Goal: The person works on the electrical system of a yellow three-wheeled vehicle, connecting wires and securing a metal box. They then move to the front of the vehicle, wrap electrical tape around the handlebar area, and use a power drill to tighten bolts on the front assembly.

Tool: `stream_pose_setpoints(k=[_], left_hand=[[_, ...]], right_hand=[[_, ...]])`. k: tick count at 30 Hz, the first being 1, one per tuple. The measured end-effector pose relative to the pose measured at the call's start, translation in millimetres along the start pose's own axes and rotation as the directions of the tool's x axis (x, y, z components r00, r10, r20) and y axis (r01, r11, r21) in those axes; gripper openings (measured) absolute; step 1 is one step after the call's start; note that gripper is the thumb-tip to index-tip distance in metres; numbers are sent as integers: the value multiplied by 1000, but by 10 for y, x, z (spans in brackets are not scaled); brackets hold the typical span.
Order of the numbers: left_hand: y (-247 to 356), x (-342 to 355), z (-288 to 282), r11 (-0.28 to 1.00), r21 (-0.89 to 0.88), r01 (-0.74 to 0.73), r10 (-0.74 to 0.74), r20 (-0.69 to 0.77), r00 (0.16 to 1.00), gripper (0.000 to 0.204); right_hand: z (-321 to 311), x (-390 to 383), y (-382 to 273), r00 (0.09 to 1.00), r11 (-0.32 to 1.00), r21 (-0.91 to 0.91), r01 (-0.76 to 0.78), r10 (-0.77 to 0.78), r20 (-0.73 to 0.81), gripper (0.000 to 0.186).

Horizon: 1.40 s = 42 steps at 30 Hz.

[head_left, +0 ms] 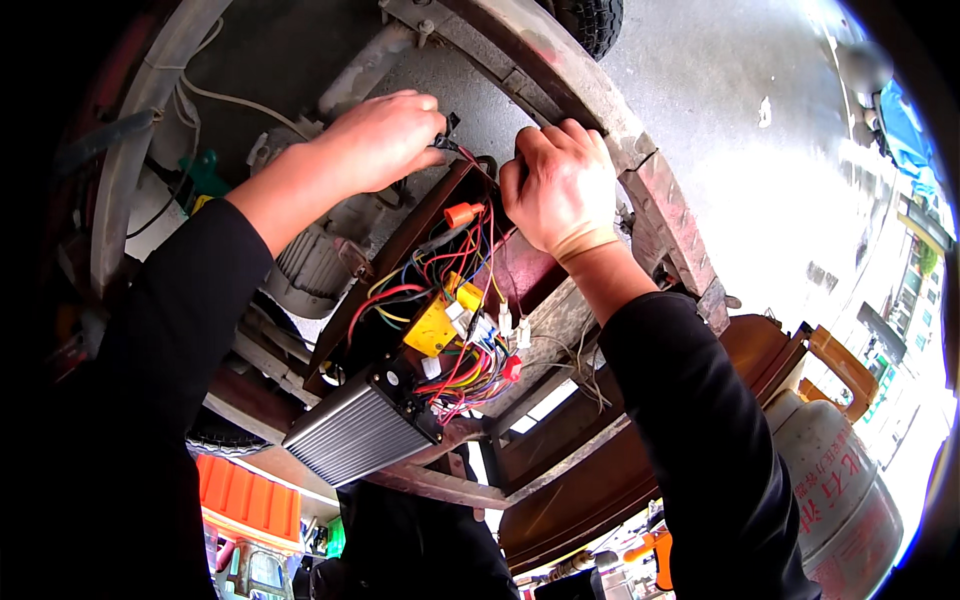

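Observation:
My left hand (385, 140) is closed on a small black connector (447, 128) with red and dark wires. My right hand (560, 185) is curled at the inner edge of the metal frame (635, 140), its grip hidden. Between my arms an open housing (350, 305) holds a tangle of coloured wires (470, 255), a yellow part (433, 325), an orange cap (462, 215) and white connectors (505, 322). A finned aluminium box (355, 430) lies at the housing's lower end. A grey motor (308, 270) sits left of the housing, partly behind my left arm.
The frame surrounds a concrete floor (720, 90). A tire (590, 20) is at the top, another lower left. A worn cylinder (840, 500) and brown panel (545, 510) are lower right, an orange crate (245, 500) lower left, a blue covered object (905, 130) far right.

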State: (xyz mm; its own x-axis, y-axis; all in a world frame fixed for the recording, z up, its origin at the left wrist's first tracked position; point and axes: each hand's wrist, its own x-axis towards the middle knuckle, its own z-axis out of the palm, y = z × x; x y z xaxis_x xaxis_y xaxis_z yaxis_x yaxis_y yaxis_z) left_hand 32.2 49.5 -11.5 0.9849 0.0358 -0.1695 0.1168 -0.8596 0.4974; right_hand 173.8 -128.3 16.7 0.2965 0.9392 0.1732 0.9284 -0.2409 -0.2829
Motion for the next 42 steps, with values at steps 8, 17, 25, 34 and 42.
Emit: stream_pose_setpoints(k=[8, 17, 25, 34, 42], left_hand=[[53, 48, -127, 1000, 5, -20, 20, 133, 991, 23], [-104, 122, -126, 776, -508, 374, -128, 454, 882, 27], [-262, 20, -20, 176, -810, 560, 50, 575, 816, 30], [-122, -158, 114, -295, -845, 446, 99, 437, 894, 65], [19, -420, 236, -340, -918, 203, -58, 236, 970, 88]], right_hand=[[-11, 7, 3, 1000, 1000, 0, -1, 1, 4, 17], [-26, 11, -3, 1000, 1000, 10, -7, 7, 18, 17], [-15, 5, 8, 1000, 1000, 8, -1, 1, 11, 16], [-21, 4, -2, 1000, 1000, 15, -7, 7, 18, 15], [-29, 22, -18, 1000, 999, 52, -7, 7, 1, 13]])
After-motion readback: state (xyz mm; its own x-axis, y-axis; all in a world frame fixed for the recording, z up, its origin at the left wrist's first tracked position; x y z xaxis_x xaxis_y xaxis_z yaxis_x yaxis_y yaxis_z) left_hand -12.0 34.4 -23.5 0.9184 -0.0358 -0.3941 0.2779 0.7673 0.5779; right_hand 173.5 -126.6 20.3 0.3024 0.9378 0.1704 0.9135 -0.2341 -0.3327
